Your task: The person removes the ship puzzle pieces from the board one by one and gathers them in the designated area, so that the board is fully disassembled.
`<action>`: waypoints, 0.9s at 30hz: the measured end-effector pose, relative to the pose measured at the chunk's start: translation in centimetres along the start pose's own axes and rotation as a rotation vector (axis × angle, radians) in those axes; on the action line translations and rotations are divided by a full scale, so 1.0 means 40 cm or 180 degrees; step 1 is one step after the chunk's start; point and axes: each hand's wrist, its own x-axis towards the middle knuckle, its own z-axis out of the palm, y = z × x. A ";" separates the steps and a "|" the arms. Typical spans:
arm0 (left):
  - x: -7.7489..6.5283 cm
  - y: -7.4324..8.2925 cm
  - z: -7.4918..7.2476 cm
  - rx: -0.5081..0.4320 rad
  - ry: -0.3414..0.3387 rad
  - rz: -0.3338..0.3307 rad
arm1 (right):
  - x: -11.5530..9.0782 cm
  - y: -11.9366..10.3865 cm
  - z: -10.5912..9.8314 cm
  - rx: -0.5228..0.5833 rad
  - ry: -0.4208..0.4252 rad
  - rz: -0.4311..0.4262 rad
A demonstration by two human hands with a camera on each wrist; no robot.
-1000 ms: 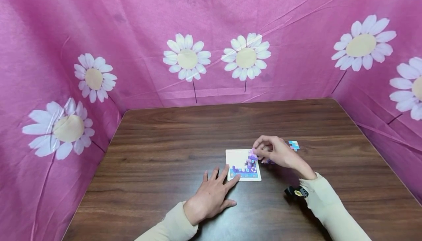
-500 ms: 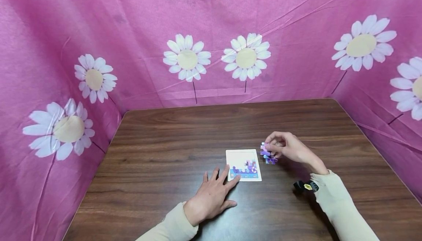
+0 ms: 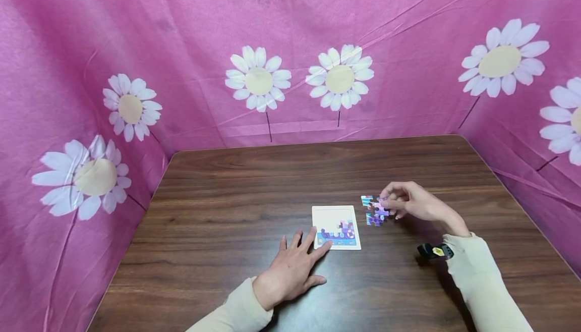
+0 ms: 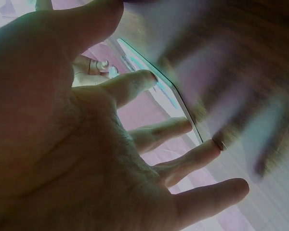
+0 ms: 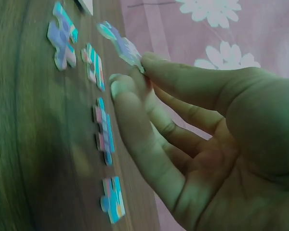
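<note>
A purple puzzle piece (image 5: 121,45) is pinched by one edge between the fingers of the right hand (image 3: 417,202), next to the other loose pieces (image 5: 62,39). They are right of the white board (image 3: 328,216), filled only at its bottom and right. I think this is picking a piece; next calls for turning it to match. The left hand's (image 3: 292,271) fingers spread straight onto the board, gripping nothing.

The puzzle tray (image 3: 328,216) lies roughly midway between the side edges of the bench (image 3: 236,185), loose pieces (image 3: 370,219) just right of it; a curtain (image 3: 290,14) hangs behind the far edge.
</note>
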 end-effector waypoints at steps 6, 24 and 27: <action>0.000 -0.001 0.001 0.0007 0.0010 0.0002 | -0.010 0.013 -0.018 -0.0050 -0.0181 0.0067; 0.000 0.000 0.000 0.0000 -0.0059 -0.0029 | -0.019 0.047 -0.032 -0.0098 -0.0332 0.0208; 0.000 0.001 -0.001 -0.0002 -0.0057 -0.0035 | -0.017 0.043 -0.028 -0.0200 -0.0234 0.0282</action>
